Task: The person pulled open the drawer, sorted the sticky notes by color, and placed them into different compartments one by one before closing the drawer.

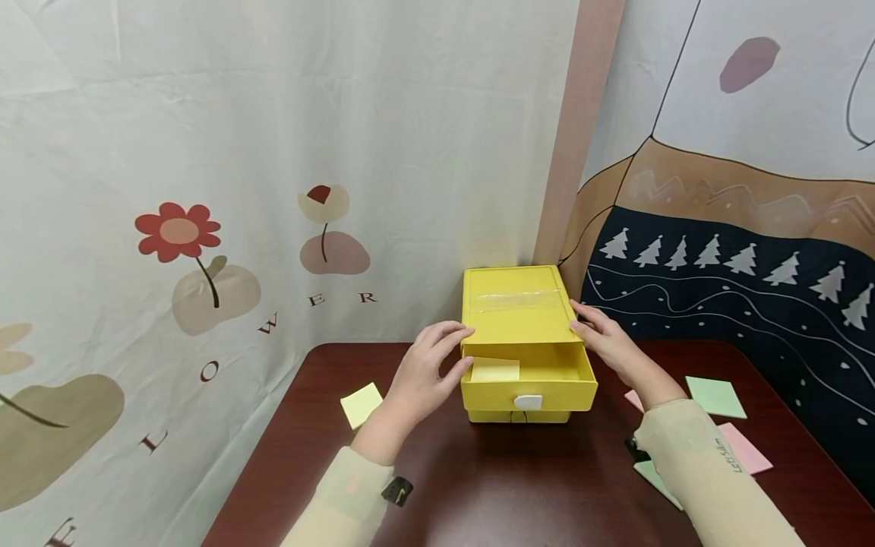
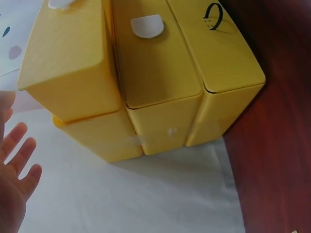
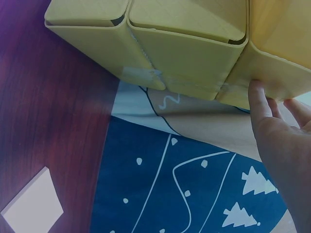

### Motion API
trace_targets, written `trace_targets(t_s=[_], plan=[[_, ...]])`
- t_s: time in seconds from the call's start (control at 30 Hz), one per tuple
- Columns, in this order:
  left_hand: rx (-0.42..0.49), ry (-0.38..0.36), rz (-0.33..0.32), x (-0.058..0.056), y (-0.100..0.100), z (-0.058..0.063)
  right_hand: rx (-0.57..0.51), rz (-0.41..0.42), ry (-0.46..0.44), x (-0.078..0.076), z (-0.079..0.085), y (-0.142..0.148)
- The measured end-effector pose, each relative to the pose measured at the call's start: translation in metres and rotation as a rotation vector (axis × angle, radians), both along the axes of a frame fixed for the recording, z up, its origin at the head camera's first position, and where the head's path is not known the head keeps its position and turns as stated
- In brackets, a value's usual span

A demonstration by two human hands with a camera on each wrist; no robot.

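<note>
- Head view: a yellow box [image 1: 522,325] stands near the back of a dark red table [image 1: 533,490], close to a pale cloth [image 1: 424,114].
- Its top drawer [image 1: 488,396] juts forward, with a white tab [image 1: 528,403] on the front and 1 yellow note [image 1: 496,370] inside.
- Left hand [image 1: 427,376] is at the box's left front edge, fingers apart and clamped on nothing; whether the tips touch the box I cannot tell.
- Right hand [image 1: 618,351] is at the box's right side, thumb and fingers apart; in the right wrist view at least 1 fingertip rests on the yellow side.
- Left wrist view: 3 drawers are stacked; the middle drawer [image 2: 160,65] has a white tab too, and the bottom drawer [image 2: 228,58] a black loop [image 2: 221,15].
- Clear tape [image 1: 516,301] crosses the box's top.
- Left on the table lies 1 loose yellow square [image 1: 361,405].
- Right, around the sleeve [image 1: 704,463], lie 2 green notes [image 1: 715,397] and 2 pink notes [image 1: 748,450], some partly hidden.
- Navy cloth [image 1: 752,317] printed with white trees hangs behind.
</note>
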State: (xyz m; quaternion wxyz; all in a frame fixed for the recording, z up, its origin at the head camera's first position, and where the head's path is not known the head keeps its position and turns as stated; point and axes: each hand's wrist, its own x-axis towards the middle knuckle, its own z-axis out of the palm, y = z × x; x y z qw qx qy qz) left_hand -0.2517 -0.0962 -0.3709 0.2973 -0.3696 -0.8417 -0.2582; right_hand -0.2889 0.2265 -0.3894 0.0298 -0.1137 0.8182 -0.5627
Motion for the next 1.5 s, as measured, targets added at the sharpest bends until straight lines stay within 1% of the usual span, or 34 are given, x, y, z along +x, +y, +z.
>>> trace_targets(t_s=[0.1, 0.23, 0.37, 0.5, 0.73, 0.9, 1.07, 1.2, 1.33, 1.5], plan=[[0.031, 0.006, 0.011, -0.001, -0.003, -0.004, -0.008, 0.004, 0.001, 0.0, 0.0, 0.0], [0.061, -0.009, 0.036, -0.003, -0.009, -0.012, -0.008, 0.001, -0.002, 0.0, 0.0, 0.0], [0.075, -0.035, 0.08, -0.004, -0.014, -0.019, -0.002, -0.008, -0.013, 0.0, 0.001, 0.0], [0.083, -0.07, 0.135, -0.005, -0.021, -0.028, -0.02, -0.002, -0.026, 0.004, 0.006, -0.002], [0.077, -0.143, 0.23, -0.006, -0.035, -0.046, -0.028, 0.004, -0.031, 0.018, 0.023, -0.012], [0.054, -0.21, 0.302, -0.007, -0.045, -0.058, -0.027, -0.001, -0.032, 0.022, 0.026, -0.014], [0.028, -0.245, 0.355, -0.01, -0.056, -0.072, -0.036, 0.001, -0.033, 0.019, 0.023, -0.012], [0.009, -0.258, 0.392, -0.014, -0.064, -0.085, -0.042, 0.005, -0.027, 0.009, 0.012, -0.007], [0.005, -0.292, 0.427, -0.016, -0.072, -0.094, -0.028, 0.006, -0.012, 0.001, 0.002, -0.002], [-0.002, -0.315, 0.461, -0.017, -0.08, -0.104, -0.022, 0.004, -0.003, -0.001, -0.002, 0.0]])
